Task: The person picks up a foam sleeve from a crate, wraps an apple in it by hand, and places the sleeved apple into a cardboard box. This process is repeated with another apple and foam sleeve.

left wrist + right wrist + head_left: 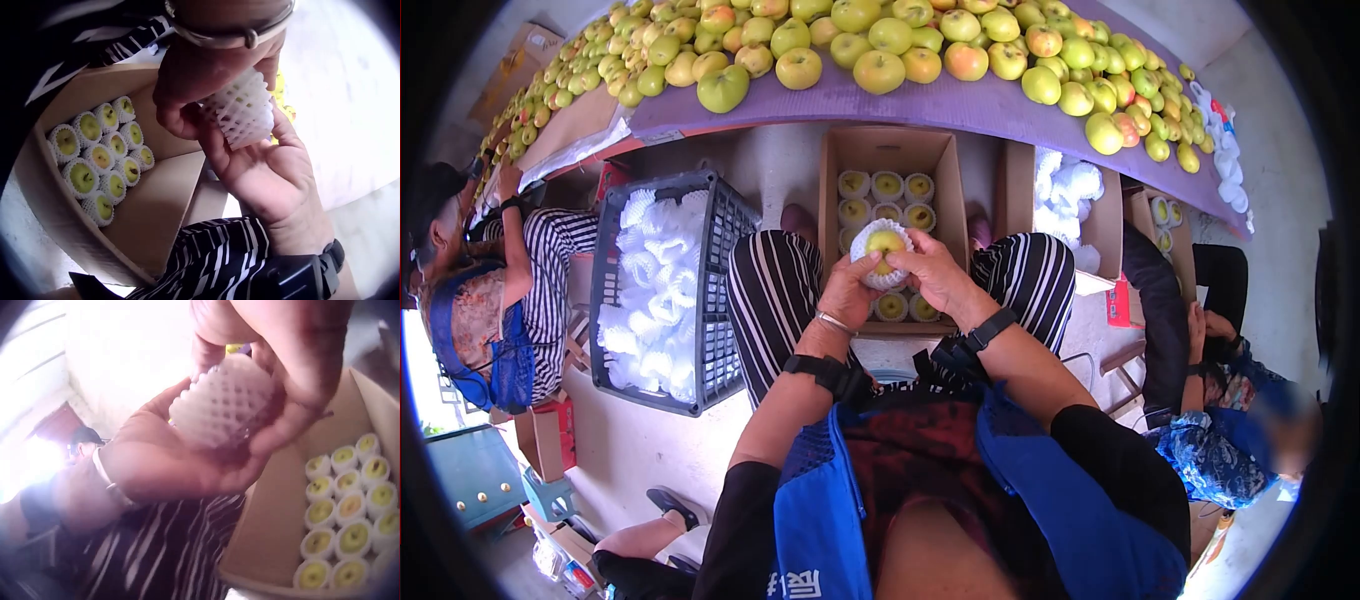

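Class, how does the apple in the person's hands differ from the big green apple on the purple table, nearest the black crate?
The held apple wears a white foam net; the green apple is bare. The left hand and right hand grip the held apple; the green apple rests on the purple table. Both are roundish.

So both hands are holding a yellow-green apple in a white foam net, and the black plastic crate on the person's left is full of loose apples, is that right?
No: in the head view, the black plastic crate on the person's left is full of white foam nets, not loose apples. The left hand and right hand do hold the yellow-green apple in a white foam net.
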Tool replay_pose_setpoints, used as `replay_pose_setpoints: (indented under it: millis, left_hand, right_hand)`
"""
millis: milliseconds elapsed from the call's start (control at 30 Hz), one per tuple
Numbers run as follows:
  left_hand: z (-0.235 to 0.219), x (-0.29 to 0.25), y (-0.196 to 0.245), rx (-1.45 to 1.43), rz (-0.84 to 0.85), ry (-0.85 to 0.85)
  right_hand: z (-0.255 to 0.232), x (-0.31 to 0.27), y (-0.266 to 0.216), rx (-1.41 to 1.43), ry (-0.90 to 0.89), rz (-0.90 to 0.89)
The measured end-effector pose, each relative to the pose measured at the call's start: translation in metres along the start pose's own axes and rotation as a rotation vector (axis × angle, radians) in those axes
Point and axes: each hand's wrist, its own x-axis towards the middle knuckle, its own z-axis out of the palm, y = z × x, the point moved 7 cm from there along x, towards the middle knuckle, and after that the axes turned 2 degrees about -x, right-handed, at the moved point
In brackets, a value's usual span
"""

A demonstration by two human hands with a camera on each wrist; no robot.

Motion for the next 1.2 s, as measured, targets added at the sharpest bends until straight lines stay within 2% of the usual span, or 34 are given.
replay_pose_setpoints:
  millis: [67,133,167,233,267,300,333,367,400,467,500,667,700,767,867,900,967,1000,1067,1100,1133,1167,1200]
  left_hand:
    - [0.0,-0.001,0.001,-0.061,0.018,-0.035]
    - [-0.006,0.0,0.002,-0.063,0.018,-0.001]
    - [-0.012,0.002,0.002,-0.069,0.017,0.035]
    - [-0.027,0.006,0.003,-0.016,0.029,0.126]
    - [-0.034,0.009,0.004,0.002,0.045,0.166]
    - [-0.051,0.02,0.0,-0.084,0.043,0.175]
    - [-0.064,0.029,-0.008,-0.164,0.043,0.187]
    - [-0.044,0.007,0.012,-0.042,0.11,0.3]
    - [-0.043,0.002,0.016,-0.102,0.139,0.34]
    - [-0.047,0.002,0.017,-0.09,0.149,0.353]
    - [-0.046,0.0,0.016,-0.092,0.145,0.355]
    - [-0.049,-0.001,0.019,-0.104,0.17,0.37]
    - [-0.05,-0.001,0.02,-0.105,0.174,0.372]
    - [-0.048,-0.001,0.02,-0.123,0.188,0.356]
    - [-0.051,0.0,0.02,-0.108,0.185,0.343]
    - [-0.052,0.0,0.019,-0.109,0.186,0.344]
    - [-0.05,0.001,0.019,-0.108,0.178,0.306]
    - [-0.049,0.001,0.02,-0.107,0.178,0.306]
    - [-0.044,0.0,0.02,-0.109,0.186,0.269]
    - [-0.043,-0.002,0.02,-0.107,0.189,0.277]
    - [-0.039,-0.002,0.019,-0.085,0.186,0.263]
    - [-0.036,-0.001,0.019,-0.064,0.187,0.249]
    - [-0.035,-0.001,0.021,-0.061,0.193,0.256]
  right_hand:
    - [-0.002,-0.001,0.001,-0.095,-0.023,0.042]
    - [-0.002,-0.008,-0.038,-1.159,0.178,-0.458]
    - [-0.005,-0.013,-0.058,-1.097,0.296,-0.679]
    - [0.046,-0.059,-0.125,-0.564,-0.056,-0.581]
    - [0.072,-0.094,-0.158,-0.506,-0.158,-0.539]
    - [0.091,-0.133,-0.184,-0.467,-0.231,-0.587]
    - [0.105,-0.137,-0.201,-0.474,-0.218,-0.577]
    - [0.156,-0.161,-0.209,-0.3,-0.935,-0.659]
    - [0.172,-0.203,-0.213,-0.069,-1.647,-0.689]
    - [0.176,-0.231,-0.206,-0.109,-1.36,-0.719]
    - [0.178,-0.241,-0.199,-0.107,-1.357,-0.716]
    - [0.171,-0.247,-0.186,0.083,-1.072,-0.696]
    - [0.17,-0.241,-0.185,0.084,-1.077,-0.696]
    - [0.175,-0.244,-0.188,0.066,-1.34,-0.856]
    - [0.173,-0.244,-0.186,0.061,-1.29,-0.918]
    - [0.179,-0.239,-0.193,0.063,-1.292,-0.917]
    - [0.192,-0.228,-0.207,0.193,-1.468,-0.702]
    - [0.185,-0.224,-0.207,0.194,-1.469,-0.703]
    - [0.161,-0.234,-0.188,0.012,-1.72,-0.785]
    - [0.153,-0.226,-0.183,0.021,-1.725,-0.786]
    - [0.148,-0.178,-0.174,-0.297,-1.132,-0.728]
    - [0.12,-0.131,-0.171,-0.562,-0.527,-0.625]
    - [0.12,-0.09,-0.17,-1.036,-0.394,-0.712]
